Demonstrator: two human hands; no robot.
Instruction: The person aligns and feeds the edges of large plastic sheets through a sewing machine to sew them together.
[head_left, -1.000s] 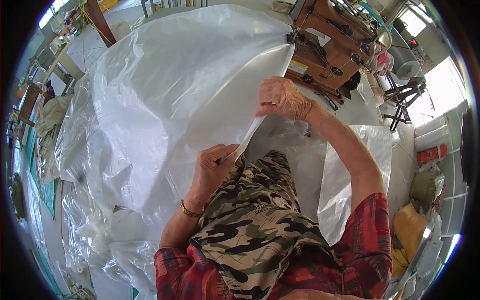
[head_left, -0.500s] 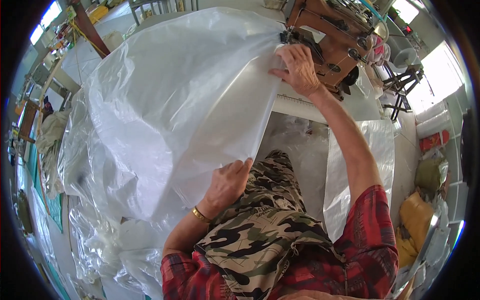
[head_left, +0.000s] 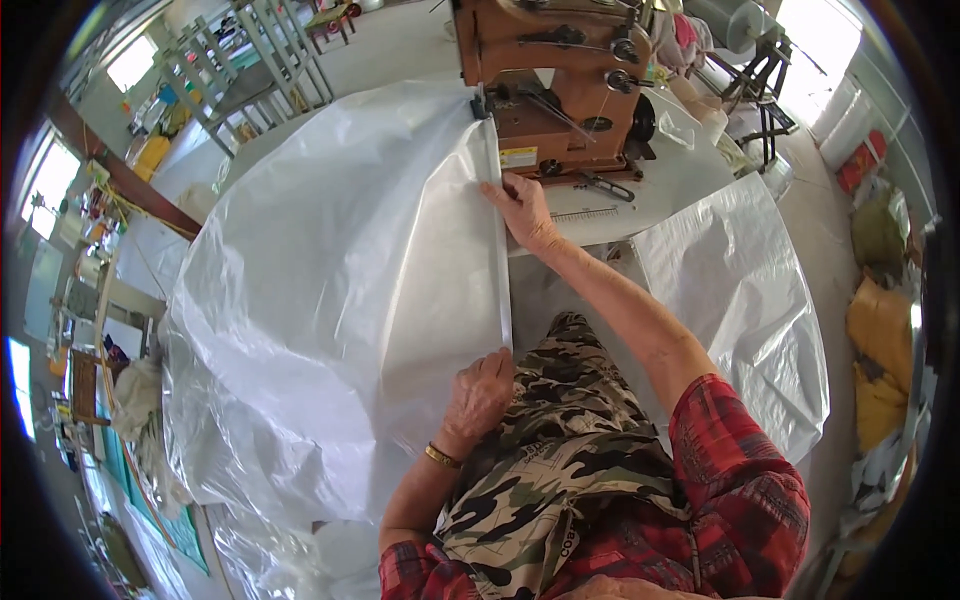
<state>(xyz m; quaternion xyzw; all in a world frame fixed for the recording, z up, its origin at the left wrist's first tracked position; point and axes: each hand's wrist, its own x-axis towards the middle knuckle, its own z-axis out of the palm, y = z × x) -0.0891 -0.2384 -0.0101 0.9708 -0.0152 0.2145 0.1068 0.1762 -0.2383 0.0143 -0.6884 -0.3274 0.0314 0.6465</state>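
Currently both hands hold 1 folded edge of a large white translucent woven-plastic sheet (head_left: 340,300), which drapes over the white work table (head_left: 650,190) and billows to the person's left. Left hand (head_left: 480,395) is closed in a fist on the near end of that edge, just above the lap. Right hand (head_left: 522,208) presses the far end flat, fingers extended, thumb appearing to pinch the fold; how firmly it grips cannot be told. This hand sits just in front of the brown industrial sewing machine (head_left: 555,85), with the edge running up to the machine's left side.

Judged step: aligning and tensioning the edge for feeding. Next move calls for keeping the fold straight between the 2 hands and fingers clear of the needle area. A second white sheet (head_left: 740,300) hangs at the right.
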